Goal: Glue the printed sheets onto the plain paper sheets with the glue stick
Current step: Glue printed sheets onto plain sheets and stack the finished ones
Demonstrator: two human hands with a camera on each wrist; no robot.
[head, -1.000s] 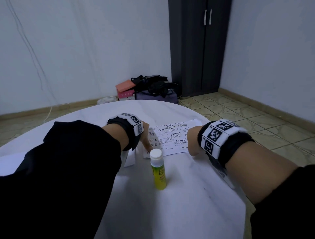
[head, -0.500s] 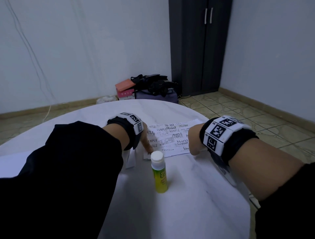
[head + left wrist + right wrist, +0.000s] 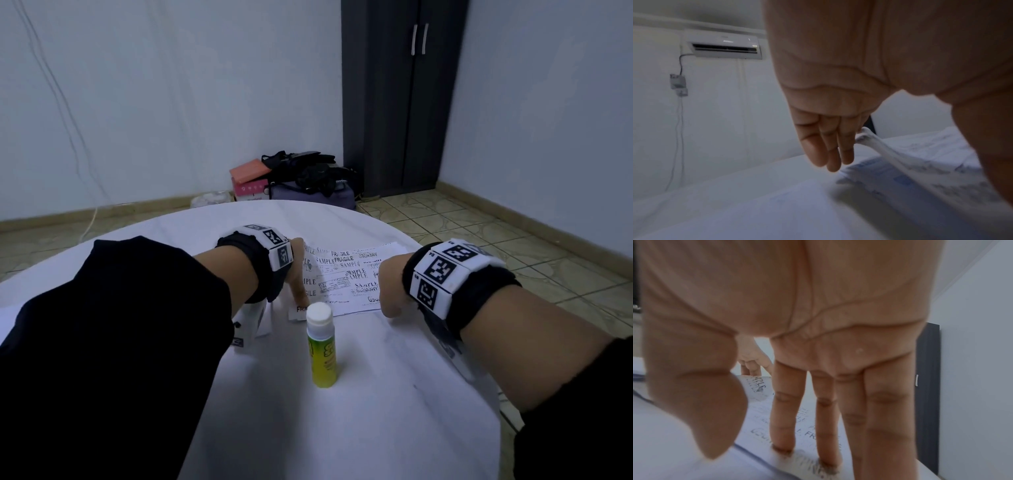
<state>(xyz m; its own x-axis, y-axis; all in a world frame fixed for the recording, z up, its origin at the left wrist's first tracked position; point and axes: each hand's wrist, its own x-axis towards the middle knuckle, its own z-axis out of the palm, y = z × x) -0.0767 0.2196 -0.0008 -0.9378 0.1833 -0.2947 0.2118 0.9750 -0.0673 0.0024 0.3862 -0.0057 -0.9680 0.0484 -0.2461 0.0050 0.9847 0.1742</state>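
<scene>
We see a round white table. A glue stick stands up on it, with a white cap and a yellow-green body. Just behind the glue stick lies a printed sheet with black words like SAMPLE and FRAGILE. Its left corner is lifted off the table. Plain white paper lies beside it, on the left. The table stands on a tiled floor.
</scene>
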